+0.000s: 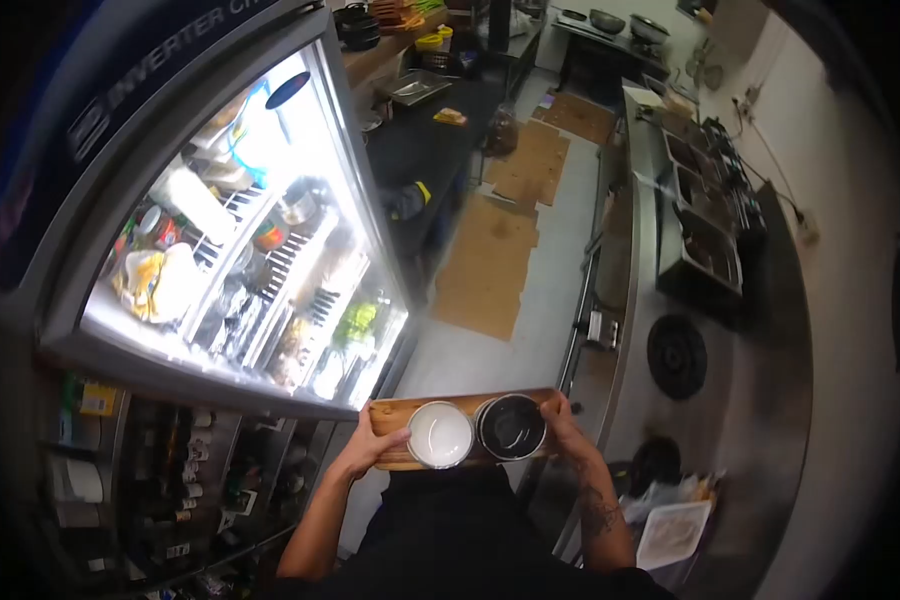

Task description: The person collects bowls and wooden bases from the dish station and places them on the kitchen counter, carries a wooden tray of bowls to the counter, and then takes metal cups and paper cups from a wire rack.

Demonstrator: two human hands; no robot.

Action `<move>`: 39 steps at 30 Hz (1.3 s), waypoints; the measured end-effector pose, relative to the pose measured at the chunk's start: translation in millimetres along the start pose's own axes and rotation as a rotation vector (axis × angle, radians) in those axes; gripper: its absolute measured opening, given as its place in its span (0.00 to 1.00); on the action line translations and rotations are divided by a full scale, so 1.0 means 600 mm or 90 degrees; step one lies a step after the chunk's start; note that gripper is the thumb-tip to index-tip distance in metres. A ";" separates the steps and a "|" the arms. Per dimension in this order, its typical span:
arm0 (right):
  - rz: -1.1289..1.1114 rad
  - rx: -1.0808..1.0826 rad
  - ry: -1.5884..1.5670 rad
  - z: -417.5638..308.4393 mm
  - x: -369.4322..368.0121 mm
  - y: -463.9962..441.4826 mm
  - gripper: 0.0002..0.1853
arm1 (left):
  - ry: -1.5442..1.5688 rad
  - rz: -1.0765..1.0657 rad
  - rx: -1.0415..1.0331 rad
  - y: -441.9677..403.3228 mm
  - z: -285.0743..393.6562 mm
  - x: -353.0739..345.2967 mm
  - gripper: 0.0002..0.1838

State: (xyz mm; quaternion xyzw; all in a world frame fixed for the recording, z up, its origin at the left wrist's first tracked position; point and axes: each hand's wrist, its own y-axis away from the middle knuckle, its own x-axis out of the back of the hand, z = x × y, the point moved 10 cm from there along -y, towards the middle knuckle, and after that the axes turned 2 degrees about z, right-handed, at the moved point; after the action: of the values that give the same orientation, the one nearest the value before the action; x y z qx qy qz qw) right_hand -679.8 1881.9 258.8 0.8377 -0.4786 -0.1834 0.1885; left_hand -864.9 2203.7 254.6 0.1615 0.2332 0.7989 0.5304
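Note:
In front of my body I carry a wooden serving board point(395, 412) level between both hands. My left hand point(366, 445) grips its left end, the thumb over the top beside a white bowl point(440, 436). At the other end my right hand point(566, 425) is closed on the board's edge, close to a black bowl point(512, 428). The two bowls stand side by side on the board. The white one shows a pale inside and the black one a dark inside; I cannot make out any contents. My fingers under the board are hidden.
A lit glass-door fridge point(260, 240) full of food stands on my left, above shelves with bottles point(195, 455). Flattened cardboard point(485, 265) lies on the aisle floor. Along the right runs a steel counter with fryers point(705, 250), a black burner point(677, 356) and a white container point(674, 533).

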 end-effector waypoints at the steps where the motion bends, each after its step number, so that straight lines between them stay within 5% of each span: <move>1: -0.007 -0.005 0.010 -0.023 0.013 -0.042 0.53 | 0.004 0.022 0.011 -0.030 0.025 -0.006 0.68; 4: -0.030 0.002 -0.006 -0.134 0.040 -0.173 0.46 | 0.028 0.035 -0.002 -0.145 0.126 -0.034 0.68; 13: -0.041 -0.004 0.013 -0.370 0.091 -0.574 0.45 | -0.066 0.044 -0.071 -0.577 0.313 -0.036 0.81; 14: -0.046 -0.024 -0.016 -0.399 0.085 -0.606 0.44 | -0.076 0.029 -0.004 -0.587 0.374 -0.040 0.83; 21: -0.137 -0.008 0.009 -0.523 0.098 -0.937 0.35 | -0.025 0.080 -0.009 -0.829 0.493 -0.004 0.86; 24: -0.191 -0.053 0.041 -0.587 0.053 -1.072 0.41 | 0.043 0.164 -0.008 -0.893 0.539 0.029 0.81; 25: -0.220 -0.038 0.063 -0.603 0.045 -1.115 0.47 | 0.088 0.184 -0.033 -0.913 0.547 0.032 0.80; 33: -0.438 -0.127 0.194 -0.800 -0.141 -1.341 0.44 | 0.196 0.409 -0.029 -0.922 0.678 0.086 0.75; 39: -0.617 -0.100 0.296 -1.064 -0.355 -1.312 0.47 | 0.273 0.560 -0.050 -0.808 0.897 0.111 0.72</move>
State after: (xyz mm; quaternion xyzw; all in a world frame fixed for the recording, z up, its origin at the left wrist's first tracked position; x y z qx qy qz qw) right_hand 107.3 2527.3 449.1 0.9643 0.0320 -0.0940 0.2454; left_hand -244.3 2532.9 442.9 0.0561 0.2163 0.9707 0.0882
